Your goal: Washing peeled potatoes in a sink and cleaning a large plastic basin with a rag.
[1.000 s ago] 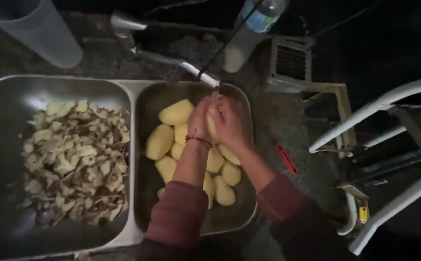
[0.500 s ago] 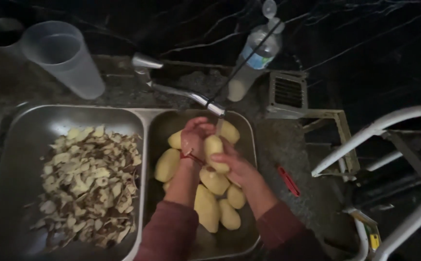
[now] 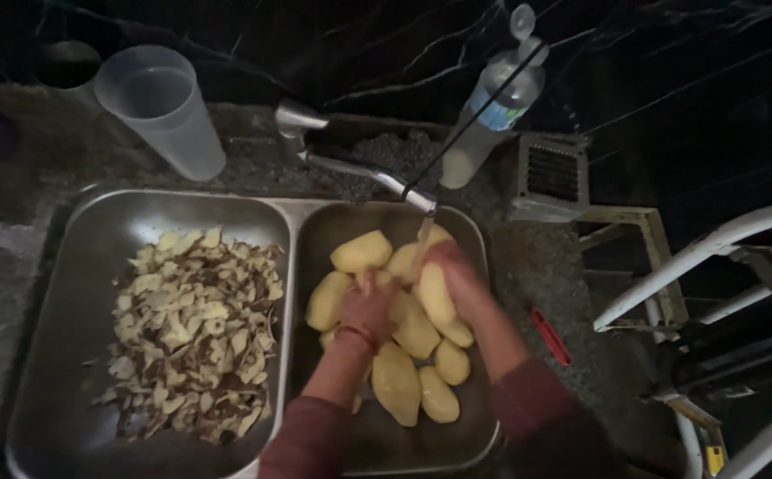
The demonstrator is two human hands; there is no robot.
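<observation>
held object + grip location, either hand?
Right hand grips a peeled potato along its upper side, under the tap. Left hand rests on the potatoes; hold unclear.

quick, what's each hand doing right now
Left hand: resting on the peeled potatoes in the right basin; grip cannot be told.
Right hand: closed on a peeled potato under the tap.

Pale yellow peeled potatoes [image 3: 417,333] in the grey steel right basin [image 3: 479,426]; tan-and-brown mottled peelings [image 3: 193,328] in the left basin [image 3: 66,355]; dark red sleeves [image 3: 315,439] (both arms); red peeler [image 3: 550,337] on the speckled grey counter [image 3: 572,293]; translucent white cup [image 3: 162,108].
</observation>
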